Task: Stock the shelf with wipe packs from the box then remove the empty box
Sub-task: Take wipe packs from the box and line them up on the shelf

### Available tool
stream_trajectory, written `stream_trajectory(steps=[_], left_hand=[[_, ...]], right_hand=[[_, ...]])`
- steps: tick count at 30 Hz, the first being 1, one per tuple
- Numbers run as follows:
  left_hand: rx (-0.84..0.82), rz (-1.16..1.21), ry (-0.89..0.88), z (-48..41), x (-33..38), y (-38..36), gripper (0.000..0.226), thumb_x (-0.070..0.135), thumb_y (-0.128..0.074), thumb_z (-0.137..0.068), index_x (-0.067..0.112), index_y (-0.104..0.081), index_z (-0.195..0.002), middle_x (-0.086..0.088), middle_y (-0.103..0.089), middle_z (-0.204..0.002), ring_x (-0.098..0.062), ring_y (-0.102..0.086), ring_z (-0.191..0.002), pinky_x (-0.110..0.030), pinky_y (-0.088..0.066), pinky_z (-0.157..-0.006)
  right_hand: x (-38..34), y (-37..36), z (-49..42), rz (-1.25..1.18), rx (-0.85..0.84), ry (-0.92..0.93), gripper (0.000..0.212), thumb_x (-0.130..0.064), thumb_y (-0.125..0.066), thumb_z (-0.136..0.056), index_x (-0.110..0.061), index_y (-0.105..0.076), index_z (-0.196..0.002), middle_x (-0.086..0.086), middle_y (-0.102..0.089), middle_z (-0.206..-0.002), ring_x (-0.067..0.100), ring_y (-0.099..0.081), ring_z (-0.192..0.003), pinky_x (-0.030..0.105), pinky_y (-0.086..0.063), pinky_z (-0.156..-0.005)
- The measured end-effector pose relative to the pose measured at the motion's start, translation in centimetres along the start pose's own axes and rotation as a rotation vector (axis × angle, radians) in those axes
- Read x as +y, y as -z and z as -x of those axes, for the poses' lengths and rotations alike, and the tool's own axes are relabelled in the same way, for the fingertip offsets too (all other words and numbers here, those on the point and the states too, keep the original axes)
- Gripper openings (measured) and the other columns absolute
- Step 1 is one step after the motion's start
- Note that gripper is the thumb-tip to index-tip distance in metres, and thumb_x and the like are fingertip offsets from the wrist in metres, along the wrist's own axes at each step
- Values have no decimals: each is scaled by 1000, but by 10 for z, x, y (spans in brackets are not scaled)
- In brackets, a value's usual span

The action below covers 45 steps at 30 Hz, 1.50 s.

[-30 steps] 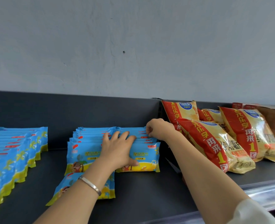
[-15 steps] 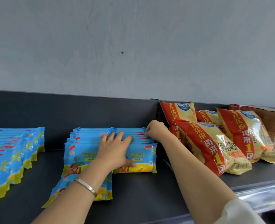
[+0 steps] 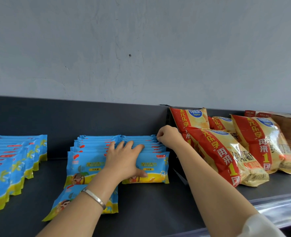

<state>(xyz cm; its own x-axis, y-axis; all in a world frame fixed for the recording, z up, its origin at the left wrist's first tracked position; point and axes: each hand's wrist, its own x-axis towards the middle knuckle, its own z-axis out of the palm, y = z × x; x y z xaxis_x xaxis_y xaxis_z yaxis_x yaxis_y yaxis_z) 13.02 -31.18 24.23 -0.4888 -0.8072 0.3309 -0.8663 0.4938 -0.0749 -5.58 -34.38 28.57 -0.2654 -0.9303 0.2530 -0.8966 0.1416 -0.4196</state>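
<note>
- Lying flat at the near edge of the shelf (image 3: 150,211) is one pack (image 3: 67,200), partly under the left wrist.
- Pressing on two rows (image 3: 83,161) of standing packs, the left hand (image 3: 124,159) is spread flat, thumb on the front one.
- Farther back, the right hand (image 3: 168,136) is curled at the rows' far right end; I cannot tell if it pinches anything.
- More wipes (image 3: 13,159) stand on the left, chip bags (image 3: 223,154) on the right.

chip bag (image 3: 191,121): "copico", "1元乐享" | front chip bag (image 3: 221,156): "再来1包" | wipe pack (image 3: 152,168): "10片装"
</note>
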Motion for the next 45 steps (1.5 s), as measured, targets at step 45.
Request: stream_trajectory(steps=[45], left_hand=[[-9, -22, 28, -9, -10, -4, 105, 92, -37, -58, 35, -20, -144, 3, -26, -152, -24, -17, -142, -54, -3, -114]], right_hand=[[-28, -20, 10, 296, -113, 304, 35, -30, -35, -101, -7, -60, -91, 9, -61, -100, 26, -56, -99, 41, -37, -99]])
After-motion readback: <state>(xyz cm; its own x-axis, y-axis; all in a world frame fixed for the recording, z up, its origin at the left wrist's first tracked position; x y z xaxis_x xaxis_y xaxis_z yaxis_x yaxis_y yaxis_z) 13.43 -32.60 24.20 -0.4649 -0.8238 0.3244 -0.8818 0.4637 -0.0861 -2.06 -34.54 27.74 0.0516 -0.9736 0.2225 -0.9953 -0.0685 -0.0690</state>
